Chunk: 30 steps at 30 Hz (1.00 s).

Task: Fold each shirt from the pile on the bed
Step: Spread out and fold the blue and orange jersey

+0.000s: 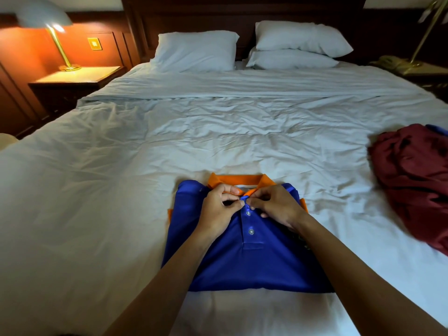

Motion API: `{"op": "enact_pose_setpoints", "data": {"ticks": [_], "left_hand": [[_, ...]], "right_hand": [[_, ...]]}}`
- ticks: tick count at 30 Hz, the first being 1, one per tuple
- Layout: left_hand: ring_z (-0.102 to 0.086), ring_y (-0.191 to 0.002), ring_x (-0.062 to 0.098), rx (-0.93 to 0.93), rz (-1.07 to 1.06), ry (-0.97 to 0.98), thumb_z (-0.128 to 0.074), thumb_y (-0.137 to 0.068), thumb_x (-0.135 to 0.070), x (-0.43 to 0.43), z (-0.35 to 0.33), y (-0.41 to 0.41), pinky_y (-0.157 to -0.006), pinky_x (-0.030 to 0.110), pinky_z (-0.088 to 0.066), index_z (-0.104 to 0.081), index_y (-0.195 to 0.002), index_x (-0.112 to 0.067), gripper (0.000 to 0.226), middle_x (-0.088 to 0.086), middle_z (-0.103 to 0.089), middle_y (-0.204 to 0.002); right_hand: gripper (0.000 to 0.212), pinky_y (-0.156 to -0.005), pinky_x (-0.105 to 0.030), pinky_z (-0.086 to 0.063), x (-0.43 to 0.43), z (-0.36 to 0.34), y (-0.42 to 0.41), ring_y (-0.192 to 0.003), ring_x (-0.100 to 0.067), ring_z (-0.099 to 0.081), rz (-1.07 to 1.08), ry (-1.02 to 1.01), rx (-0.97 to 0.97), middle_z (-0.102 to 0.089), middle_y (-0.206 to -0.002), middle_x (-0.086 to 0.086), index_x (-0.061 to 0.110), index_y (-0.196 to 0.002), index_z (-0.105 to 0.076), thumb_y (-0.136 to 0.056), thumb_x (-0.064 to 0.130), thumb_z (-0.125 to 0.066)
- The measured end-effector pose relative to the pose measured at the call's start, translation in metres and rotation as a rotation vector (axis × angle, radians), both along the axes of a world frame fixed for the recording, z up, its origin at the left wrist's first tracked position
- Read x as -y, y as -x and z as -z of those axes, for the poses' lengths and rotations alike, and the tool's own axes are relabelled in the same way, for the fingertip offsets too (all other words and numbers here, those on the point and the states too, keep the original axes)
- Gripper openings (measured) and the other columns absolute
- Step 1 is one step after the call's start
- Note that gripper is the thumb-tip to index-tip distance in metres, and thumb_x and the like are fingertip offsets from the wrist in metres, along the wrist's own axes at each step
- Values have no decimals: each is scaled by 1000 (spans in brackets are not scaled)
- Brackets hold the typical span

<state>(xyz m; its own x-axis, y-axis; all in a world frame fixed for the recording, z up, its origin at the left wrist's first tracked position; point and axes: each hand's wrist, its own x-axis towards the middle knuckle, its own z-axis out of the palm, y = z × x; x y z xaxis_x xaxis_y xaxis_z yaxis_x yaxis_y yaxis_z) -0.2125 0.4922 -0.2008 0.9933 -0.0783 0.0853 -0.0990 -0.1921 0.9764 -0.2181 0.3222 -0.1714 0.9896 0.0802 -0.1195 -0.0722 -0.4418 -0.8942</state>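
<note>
A blue polo shirt (254, 267) with an orange collar (232, 178) is lying folded and front side up on the bed (97, 190), near the edge closest to the person. Orange sleeve cuffs are peeking out at both sides of it.

The left hand (219, 209) and the right hand (276, 204) are meeting at the top of the placket (249, 221), just under the collar. The grip of each hand is closed. Thumb and fingertips are pinching the blue cloth at the top button, one hand from each side. Two more buttons are showing below the fingers.

The pile (417, 180) is lying well apart, at the right edge of the bed. It is a crumpled maroon shirt, and a bit of blue cloth (436, 128) is showing behind it.

At the head of the bed one pillow (196, 50) is leaning on the left and two stacked pillows (300, 37) are lying on the right. A lit lamp (48, 23) is standing on the nightstand (80, 76) at the left.
</note>
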Motion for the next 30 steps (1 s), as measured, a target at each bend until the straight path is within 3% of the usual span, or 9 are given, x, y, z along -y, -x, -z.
{"op": "enact_pose_setpoints", "data": {"ticks": [5,11,22,26,30], "left_hand": [[-71,-90,6,4,-5,6,-79,-83,-7,0,1,1,-81,14,-52,-65,-99,-16,23,1,-76,-93],[-70,-90,4,45,-20,-43,-80,-82,-7,0,2,1,-83,14,-52,-65,-99,-15,24,-1,-75,-92],[-68,-86,-1,153,-48,-204,-79,-82,-6,-2,4,5,-76,10,-50,-70,-98,-15,21,-10,-73,-93],[-68,-81,1,194,-107,-192,-81,-81,-9,2,5,5,-77,12,-51,-68,-96,-16,21,-8,-72,-83],[-63,-75,2,221,-165,-266,-85,-78,-18,2,8,6,-69,14,-51,-66,-85,-19,20,-10,-66,-75]], "right_hand": [[12,-59,-15,-49,-1,-1,-4,-67,-5,-60,21,23,-28,-69,-73,0,8,-87,-74,-90,17,-67],[14,-53,-17,-44,-5,-6,-11,-54,-5,-51,126,-125,-199,-59,-64,-1,-3,-91,-74,-86,9,-68],[15,-51,-18,-40,-7,-2,-13,-52,-8,-46,116,-139,-233,-56,-62,-3,-5,-87,-72,-85,10,-69],[23,-51,-17,-43,-3,-4,-15,-48,-6,-48,65,17,-206,-60,-62,0,0,-78,-71,-89,20,-70],[26,-62,-32,-54,-4,9,-12,-56,-18,-61,117,353,103,-71,-74,-9,0,-78,-72,-87,25,-73]]}}
